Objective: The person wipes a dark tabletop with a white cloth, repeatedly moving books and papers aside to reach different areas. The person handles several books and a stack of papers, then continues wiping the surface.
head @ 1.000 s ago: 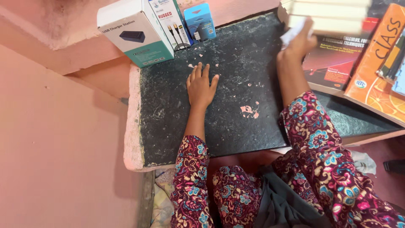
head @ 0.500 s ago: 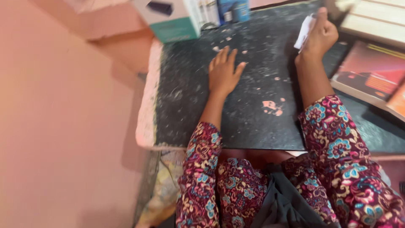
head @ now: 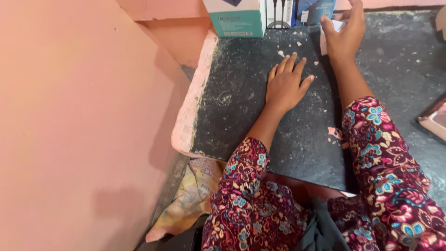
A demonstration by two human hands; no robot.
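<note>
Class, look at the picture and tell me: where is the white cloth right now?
In the head view, the white cloth sits under the right hand at the back of the dark slab, just in front of the blue box.

the left hand [head: 284,85] lies flat on the slab [head: 232,107]; the right hand [head: 344,35] sits just beyond it to the right, over a cloth [head: 324,42]. boxes [head: 267,16] stand behind both hands, a book corner [head: 434,122] far right
</note>
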